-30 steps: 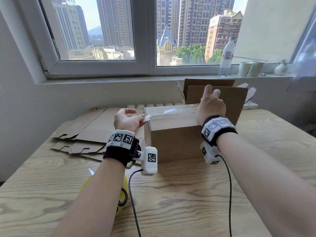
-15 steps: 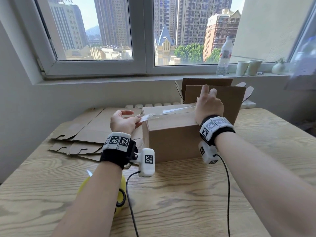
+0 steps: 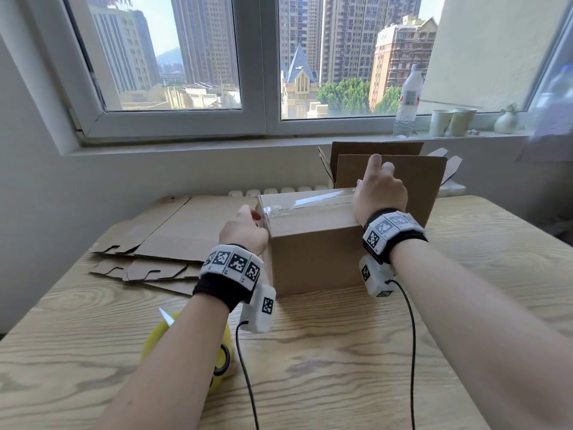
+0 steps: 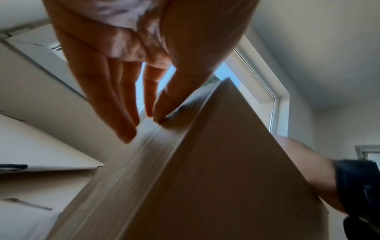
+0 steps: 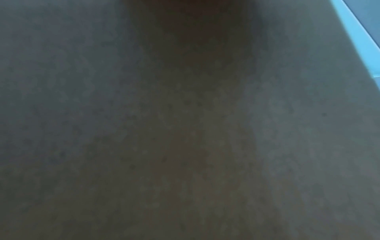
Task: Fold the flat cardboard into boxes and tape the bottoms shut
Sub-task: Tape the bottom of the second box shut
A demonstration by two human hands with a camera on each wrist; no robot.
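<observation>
Step in hand: taping the bottom seam of the folded box (image 3: 313,240), which stands bottom-up at the middle of the table (image 3: 341,352), a second open box just behind it.

A clear tape strip (image 3: 310,201) runs along the seam. Right hand (image 3: 379,192) rests on the far right end of the top face, fingers loosely curled; the right wrist view is dark, so I cannot tell whether it pins the tape. Left hand (image 3: 245,231) is at the left top edge, fingers nearly straight, fingertips (image 4: 158,116) pressing the tape end onto the side wall.

Next, probably: smooth the strip flat, checking the wrinkled left end.

Versus 0.5 s ago: the tape end was pinched and held clear of the box; now it is laid over the edge.

Flat cardboard (image 3: 173,234) waits at the left.
</observation>
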